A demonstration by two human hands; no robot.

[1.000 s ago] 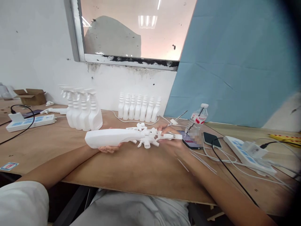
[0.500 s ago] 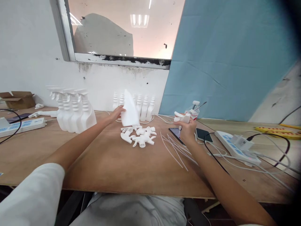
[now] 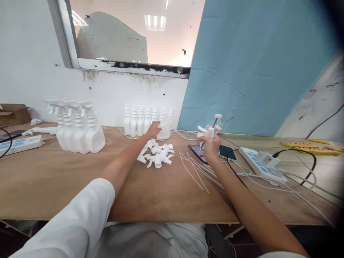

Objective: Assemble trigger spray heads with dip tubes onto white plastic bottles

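My left hand (image 3: 153, 129) is closed on the side of a white spray bottle (image 3: 164, 129), which stands upright and capless at the right end of a row of similar bottles (image 3: 133, 123). In my right hand (image 3: 211, 145) is a white trigger spray head (image 3: 206, 132), held over a phone (image 3: 199, 154). Loose trigger heads (image 3: 158, 159) lie in a pile between my arms. Several thin white tubes (image 3: 200, 175) are spread on the wooden table (image 3: 150, 195), left of my right forearm.
Bottles fitted with trigger heads (image 3: 80, 132) stand at the left. Behind my right hand is a clear bottle (image 3: 217, 122) with thin rods by it. Power strips (image 3: 259, 165) and cables lie at both sides, with a dark phone (image 3: 227, 152) at the right. A cardboard box (image 3: 13, 114) sits far left.
My left hand has moved right and back to the row; the bottle it held raised above the pile now stands upright there. My right hand still holds the trigger head in nearly the same place.
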